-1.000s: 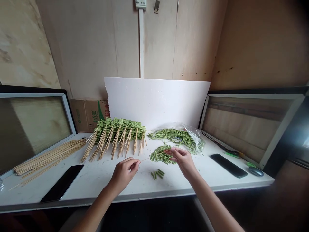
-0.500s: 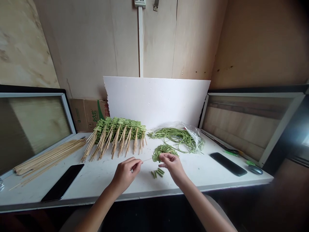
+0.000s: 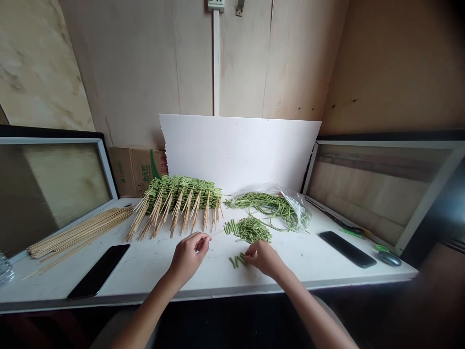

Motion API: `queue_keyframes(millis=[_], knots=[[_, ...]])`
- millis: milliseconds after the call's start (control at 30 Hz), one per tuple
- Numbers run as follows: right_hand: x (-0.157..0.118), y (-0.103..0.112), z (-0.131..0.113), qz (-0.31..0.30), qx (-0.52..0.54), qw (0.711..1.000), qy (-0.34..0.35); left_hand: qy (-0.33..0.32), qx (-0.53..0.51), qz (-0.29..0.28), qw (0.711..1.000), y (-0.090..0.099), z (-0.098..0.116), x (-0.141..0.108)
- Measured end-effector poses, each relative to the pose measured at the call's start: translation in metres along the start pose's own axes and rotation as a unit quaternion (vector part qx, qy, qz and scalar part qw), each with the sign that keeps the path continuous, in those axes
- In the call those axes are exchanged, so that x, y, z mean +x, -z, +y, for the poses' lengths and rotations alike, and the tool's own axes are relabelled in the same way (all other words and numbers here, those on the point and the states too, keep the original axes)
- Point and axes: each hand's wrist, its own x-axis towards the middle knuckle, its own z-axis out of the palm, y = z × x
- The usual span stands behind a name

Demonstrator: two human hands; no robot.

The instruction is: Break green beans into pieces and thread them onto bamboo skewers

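My left hand (image 3: 191, 254) pinches the bare end of a thin bamboo skewer (image 3: 218, 233). Several short green bean pieces (image 3: 230, 227) are threaded side by side on its far end. My right hand (image 3: 264, 257) is low over the table, thumb and fingertips closed on a cut bean piece (image 3: 242, 257) in a small loose group. More loose pieces (image 3: 232, 263) lie just left of those fingertips. A heap of cut beans (image 3: 256, 230) sits behind my right hand.
Finished bean skewers (image 3: 181, 194) are stacked at the back left. Bare skewers (image 3: 80, 230) lie at the left beside a black phone (image 3: 100, 271). Long beans (image 3: 269, 206) spill from a plastic bag. Another dark phone (image 3: 347, 248) and a mouse (image 3: 389, 258) are at the right.
My right hand has left the skewer and moved down to the loose bean pieces. The threaded beans now show fully, with the left hand still on the skewer. The view shifted slightly.
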Motion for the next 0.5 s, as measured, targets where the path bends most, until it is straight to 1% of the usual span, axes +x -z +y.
queue_keyframes(millis=[100,167,233,300,367,400,500], knots=[[0.0,-0.008,0.0,0.026,0.014,1.0,-0.006,-0.007,0.002,0.0,1.0,-0.001,0.0,-0.001],[0.002,-0.009,0.002,0.046,0.064,0.997,0.005,-0.009,0.0,0.001,1.0,-0.001,0.0,-0.001],[0.004,-0.004,0.004,0.074,0.132,0.988,0.028,-0.007,-0.005,-0.001,1.0,-0.002,0.0,-0.001],[0.006,0.006,0.006,0.093,0.206,0.973,0.046,-0.003,-0.014,-0.004,1.0,-0.001,0.0,-0.001],[0.008,0.019,0.007,0.091,0.287,0.953,0.037,0.0,-0.027,-0.006,1.0,-0.001,0.002,-0.002],[0.008,0.026,0.007,0.088,0.333,0.938,0.027,0.0,-0.034,-0.008,0.999,-0.001,0.003,-0.002],[0.008,0.04,0.007,0.089,0.474,0.876,0.002,0.0,-0.051,-0.015,0.999,-0.001,0.007,-0.002]])
